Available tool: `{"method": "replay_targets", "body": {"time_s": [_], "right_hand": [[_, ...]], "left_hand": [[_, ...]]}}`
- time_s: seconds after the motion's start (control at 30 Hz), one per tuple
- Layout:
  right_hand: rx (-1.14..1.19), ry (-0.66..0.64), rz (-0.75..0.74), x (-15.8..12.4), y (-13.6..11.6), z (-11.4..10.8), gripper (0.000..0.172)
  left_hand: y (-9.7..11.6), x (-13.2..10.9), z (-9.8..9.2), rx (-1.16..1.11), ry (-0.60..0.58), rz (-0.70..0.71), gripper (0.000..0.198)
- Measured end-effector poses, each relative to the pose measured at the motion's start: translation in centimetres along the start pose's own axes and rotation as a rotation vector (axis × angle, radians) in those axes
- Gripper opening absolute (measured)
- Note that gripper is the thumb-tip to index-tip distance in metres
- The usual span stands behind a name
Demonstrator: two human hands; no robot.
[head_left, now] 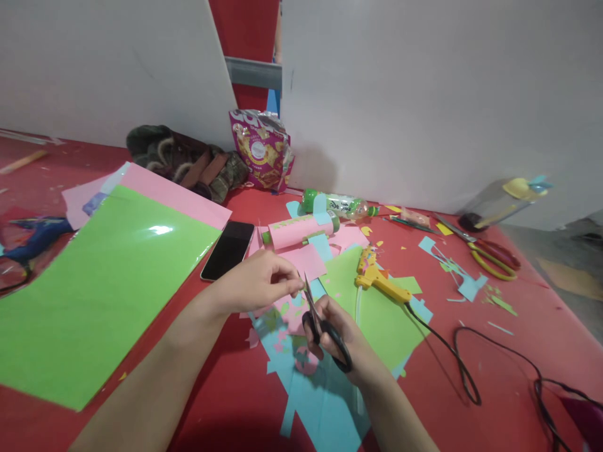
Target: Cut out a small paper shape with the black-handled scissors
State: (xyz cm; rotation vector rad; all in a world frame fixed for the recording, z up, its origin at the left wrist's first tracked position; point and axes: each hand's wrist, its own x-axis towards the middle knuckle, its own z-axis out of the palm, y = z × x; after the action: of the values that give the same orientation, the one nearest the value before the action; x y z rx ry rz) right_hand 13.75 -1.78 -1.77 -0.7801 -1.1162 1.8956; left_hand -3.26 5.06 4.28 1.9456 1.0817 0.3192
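Note:
My right hand point(342, 336) grips black-handled scissors point(316, 317), blades pointing up and away. My left hand point(257, 282) is pinched shut at the blade tips, on something too small to make out. Under both hands lie blue, pink and green paper scraps point(311, 383) on the red table point(226, 402). Just beyond stands a bottle wrapped in pink paper point(298, 231) lying on its side.
A yellow glue gun point(377, 279) with a black cord point(464, 370) lies to the right. Large green sheet point(94, 282) over pink paper and a black phone point(228, 249) lie left. Further back: a green bottle point(340, 205), a snack bag point(261, 150), red-and-yellow scissors point(490, 254), a dark bag point(188, 162).

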Motion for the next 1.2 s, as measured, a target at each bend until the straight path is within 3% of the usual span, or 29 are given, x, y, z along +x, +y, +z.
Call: {"method": "replay_targets", "body": {"time_s": [0.3,0.5,0.6,0.73,0.97,1.2], "right_hand": [[0.057,0.084,-0.024,0.3,0.2,0.2,0.046],[-0.012,0.134,-0.006,0.5,0.2,0.2,0.050],[0.037,0.263,-0.084,0.7,0.5,0.2,0.048],[0.116,0.387,-0.200,0.9,0.6,0.0,0.042],[0.106,0.378,-0.175,0.6,0.6,0.1,0.037],[0.077,0.349,-0.134,0.7,0.1,0.6,0.045]], "left_hand": [[-0.3,0.4,0.3,-0.020,0.022,0.013,0.026],[-0.3,0.3,0.4,-0.032,0.119,0.010,0.025],[-0.3,0.4,0.5,0.000,0.051,0.030,0.025],[-0.4,0.4,0.8,0.054,-0.136,0.102,0.022],[-0.1,0.4,1.7,0.052,-0.243,0.220,0.020],[-0.2,0.5,2.3,0.006,-0.282,0.211,0.020]]}}
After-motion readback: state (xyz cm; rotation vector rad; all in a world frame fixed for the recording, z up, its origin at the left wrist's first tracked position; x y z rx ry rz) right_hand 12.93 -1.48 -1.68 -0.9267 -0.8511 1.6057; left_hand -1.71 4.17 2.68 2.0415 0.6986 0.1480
